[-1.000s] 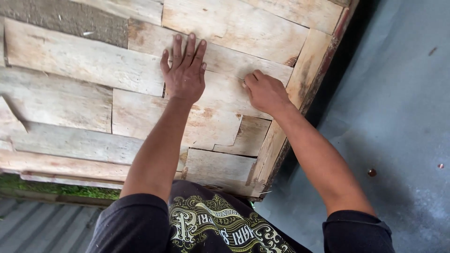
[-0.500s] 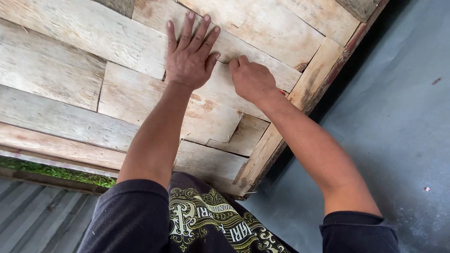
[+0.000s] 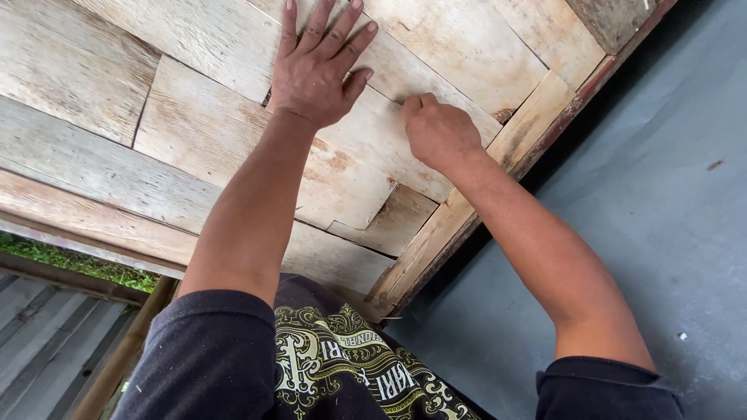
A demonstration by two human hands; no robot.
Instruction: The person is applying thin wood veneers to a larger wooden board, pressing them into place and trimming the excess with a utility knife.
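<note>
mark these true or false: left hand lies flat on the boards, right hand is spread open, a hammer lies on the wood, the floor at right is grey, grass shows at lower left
1. The left hand lies flat, fingers spread, on the wooden boards. True.
2. The right hand is spread open. False: its fingers are curled, knuckles up, against a board's edge.
3. A hammer lies on the wood. False: no tool is in view.
4. The floor at right is grey. True.
5. Grass shows at lower left. True.
</note>
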